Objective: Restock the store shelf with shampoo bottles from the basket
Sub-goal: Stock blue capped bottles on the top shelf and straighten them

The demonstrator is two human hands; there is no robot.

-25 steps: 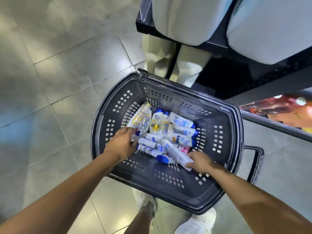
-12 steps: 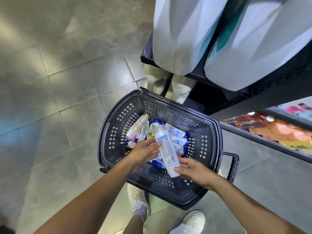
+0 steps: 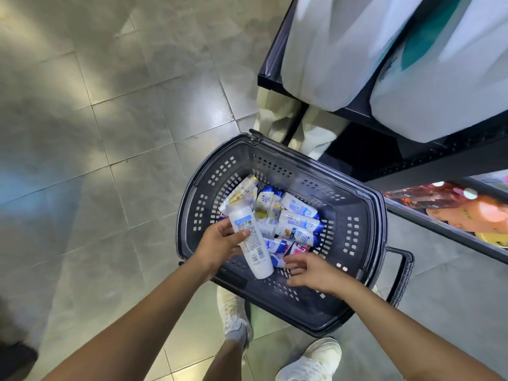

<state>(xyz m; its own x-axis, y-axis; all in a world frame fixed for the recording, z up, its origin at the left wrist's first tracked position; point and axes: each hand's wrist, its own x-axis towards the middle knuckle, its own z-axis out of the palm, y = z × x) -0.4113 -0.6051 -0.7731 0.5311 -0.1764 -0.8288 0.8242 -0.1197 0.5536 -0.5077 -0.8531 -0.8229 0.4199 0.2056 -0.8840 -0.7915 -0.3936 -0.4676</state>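
Note:
A dark grey shopping basket (image 3: pixel 354 235) stands on the tiled floor below me, holding several white and blue shampoo bottles (image 3: pixel 298 224) lying in a heap. My left hand (image 3: pixel 220 242) grips one white shampoo bottle (image 3: pixel 248 237) by its middle, lifted above the basket's near left part, back label facing up. My right hand (image 3: pixel 310 272) hovers over the basket's near edge, fingers spread, holding nothing, just right of the held bottle's lower end. The black store shelf (image 3: pixel 428 166) rises at the upper right.
Large white packs (image 3: pixel 338 50) fill the upper shelf level. Orange and pink bottles (image 3: pixel 467 207) lie on the lower shelf at right. My white shoes (image 3: pixel 310 361) stand just behind the basket. Grey floor tiles (image 3: pixel 96 133) spread to the left.
Both hands lifted one white bottle out of the heap. The right hand has let go of it, and the left hand now holds it alone, further left. The view has pulled back from the basket.

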